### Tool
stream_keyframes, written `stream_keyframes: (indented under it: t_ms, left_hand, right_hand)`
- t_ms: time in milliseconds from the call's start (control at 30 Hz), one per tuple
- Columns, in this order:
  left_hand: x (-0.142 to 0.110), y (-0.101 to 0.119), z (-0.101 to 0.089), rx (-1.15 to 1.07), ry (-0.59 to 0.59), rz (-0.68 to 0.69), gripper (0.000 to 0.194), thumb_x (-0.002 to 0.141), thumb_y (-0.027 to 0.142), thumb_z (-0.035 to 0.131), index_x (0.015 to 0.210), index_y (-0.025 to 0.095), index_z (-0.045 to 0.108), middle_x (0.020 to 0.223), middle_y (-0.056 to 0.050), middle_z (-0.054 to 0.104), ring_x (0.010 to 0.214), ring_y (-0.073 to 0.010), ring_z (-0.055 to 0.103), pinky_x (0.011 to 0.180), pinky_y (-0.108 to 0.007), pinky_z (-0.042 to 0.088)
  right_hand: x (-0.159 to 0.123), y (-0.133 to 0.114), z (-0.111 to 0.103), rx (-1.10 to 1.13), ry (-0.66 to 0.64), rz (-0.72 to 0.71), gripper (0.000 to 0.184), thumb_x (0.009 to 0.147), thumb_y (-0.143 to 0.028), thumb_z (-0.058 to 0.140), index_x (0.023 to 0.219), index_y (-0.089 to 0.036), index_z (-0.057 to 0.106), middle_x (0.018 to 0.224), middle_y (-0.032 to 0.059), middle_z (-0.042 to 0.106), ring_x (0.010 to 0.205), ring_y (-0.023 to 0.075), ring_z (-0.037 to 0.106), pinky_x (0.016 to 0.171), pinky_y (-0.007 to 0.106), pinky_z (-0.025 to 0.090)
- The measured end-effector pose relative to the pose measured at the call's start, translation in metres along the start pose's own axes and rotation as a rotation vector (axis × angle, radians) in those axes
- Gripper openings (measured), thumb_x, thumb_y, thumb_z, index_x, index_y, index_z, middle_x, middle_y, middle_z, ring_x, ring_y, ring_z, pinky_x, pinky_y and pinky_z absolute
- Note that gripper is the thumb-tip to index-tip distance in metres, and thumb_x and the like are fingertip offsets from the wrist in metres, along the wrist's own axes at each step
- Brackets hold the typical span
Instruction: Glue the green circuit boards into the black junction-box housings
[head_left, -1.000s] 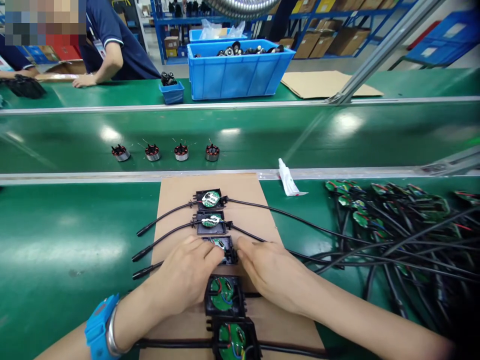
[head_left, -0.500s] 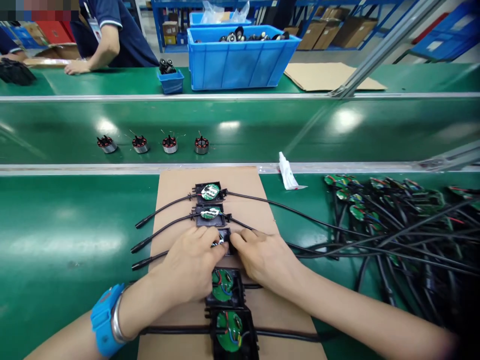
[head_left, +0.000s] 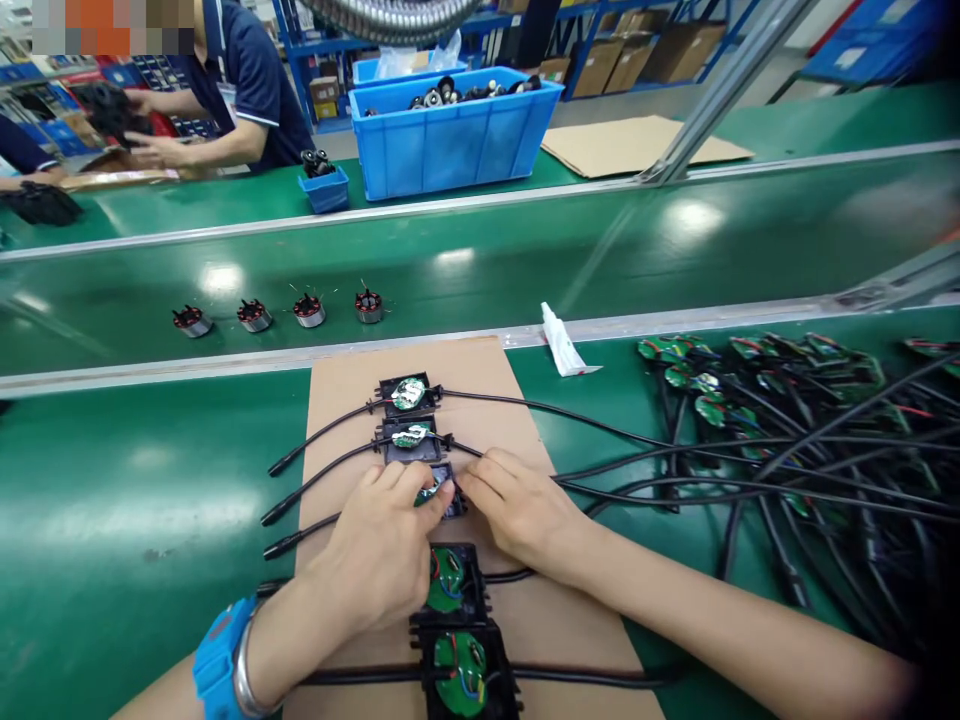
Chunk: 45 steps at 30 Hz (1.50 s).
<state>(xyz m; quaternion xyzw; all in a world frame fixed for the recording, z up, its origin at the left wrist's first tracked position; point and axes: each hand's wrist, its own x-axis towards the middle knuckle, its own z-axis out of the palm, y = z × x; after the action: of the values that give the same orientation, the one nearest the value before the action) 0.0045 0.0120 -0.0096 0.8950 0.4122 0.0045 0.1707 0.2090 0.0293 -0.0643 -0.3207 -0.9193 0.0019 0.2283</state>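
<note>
Several black plastic housings with green circuit boards lie in a column on a cardboard sheet (head_left: 592, 660). My left hand (head_left: 379, 545) has its thumb and fingers closed on the circuit board (head_left: 429, 489) in the middle housing (head_left: 454, 503), hiding much of it. At that housing's right end, my right hand (head_left: 525, 510) pinches the black cable, whose gripped part is covered by the fingers. Beyond my hands, two housings (head_left: 406, 395) hold boards with white paste on them. Nearer to me, two more housings (head_left: 459, 668) hold boards with coloured wires and no white paste showing.
A pile of cabled circuit boards (head_left: 795, 400) spreads over the right side, its cables (head_left: 720, 492) reaching the cardboard. A white tube (head_left: 561, 345) lies by the metal rail. Several motor stators (head_left: 309, 311) stand behind it. Farther back are a blue bin (head_left: 450, 135) and a co-worker (head_left: 251, 90).
The view has tilted and shifted slightly. My hands stay at the middle housing, with only small finger movement. Across the bench, the co-worker now holds up a dark object.
</note>
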Motion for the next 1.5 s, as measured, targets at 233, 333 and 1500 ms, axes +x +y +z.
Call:
stream_keyframes:
  t_ms: [233, 333, 1500]
  left_hand:
    - [-0.022, 0.008, 0.008, -0.128, 0.195, 0.032, 0.049, 0.080, 0.007, 0.043, 0.127, 0.018, 0.054, 0.116, -0.010, 0.054, 0.097, -0.0250, 0.048, 0.080, -0.042, 0.043]
    - [-0.025, -0.016, 0.007, -0.188, 0.395, 0.058, 0.044, 0.083, 0.006, 0.043, 0.122, 0.021, 0.056, 0.110, -0.009, 0.054, 0.098, -0.0231, 0.050, 0.082, -0.040, 0.044]
    - [0.011, -0.069, -0.021, 0.140, 0.200, -0.196, 0.014, 0.091, 0.023, 0.054, 0.099, 0.018, 0.064, 0.093, -0.006, 0.072, 0.081, -0.0249, 0.070, 0.061, -0.032, 0.055]
  right_hand:
    - [0.006, -0.001, -0.026, 0.163, -0.150, 0.044, 0.031, 0.091, -0.010, 0.036, 0.076, -0.016, 0.063, 0.074, 0.0056, 0.057, 0.070, 0.0173, 0.047, 0.065, 0.030, 0.040]
    - [0.017, 0.004, -0.034, 0.283, -0.179, 0.168, 0.021, 0.092, -0.019, 0.043, 0.088, -0.017, 0.064, 0.082, 0.0060, 0.060, 0.081, 0.0186, 0.052, 0.075, 0.032, 0.043]
    - [0.082, 0.009, -0.037, 0.151, -0.470, 0.233, 0.030, 0.087, -0.021, 0.041, 0.090, -0.017, 0.070, 0.074, 0.0057, 0.064, 0.066, 0.0171, 0.056, 0.060, 0.029, 0.031]
